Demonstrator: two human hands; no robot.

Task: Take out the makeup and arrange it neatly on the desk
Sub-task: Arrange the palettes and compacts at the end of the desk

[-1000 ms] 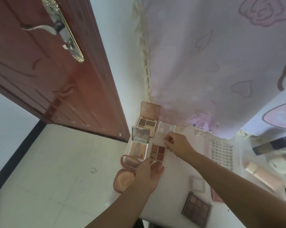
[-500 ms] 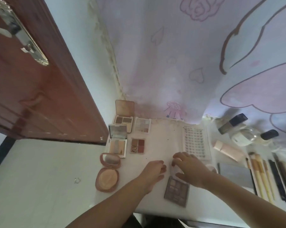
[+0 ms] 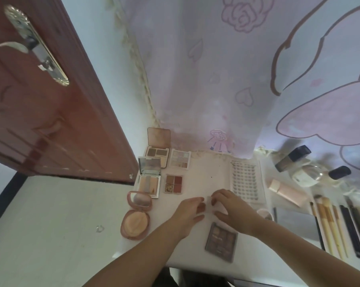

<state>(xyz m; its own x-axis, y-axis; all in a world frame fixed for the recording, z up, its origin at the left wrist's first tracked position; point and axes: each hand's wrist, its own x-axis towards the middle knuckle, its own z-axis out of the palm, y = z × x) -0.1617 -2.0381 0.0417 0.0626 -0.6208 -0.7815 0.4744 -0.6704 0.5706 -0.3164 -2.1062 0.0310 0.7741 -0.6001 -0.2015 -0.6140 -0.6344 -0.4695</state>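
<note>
Our hands, left and right, pinch a small clear case; fumbling could knock the dark palette off the desk.

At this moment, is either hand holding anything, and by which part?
Both hands, left hand and right hand, pinch a small clear square case at its left and right edges; blur hides finer detail.

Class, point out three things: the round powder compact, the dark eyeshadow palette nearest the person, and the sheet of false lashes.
round powder compact (image 3: pixel 135 224), head view, powder pan.
dark eyeshadow palette (image 3: pixel 221 242), head view, centre pans.
sheet of false lashes (image 3: pixel 245 179), head view, middle rows.
</note>
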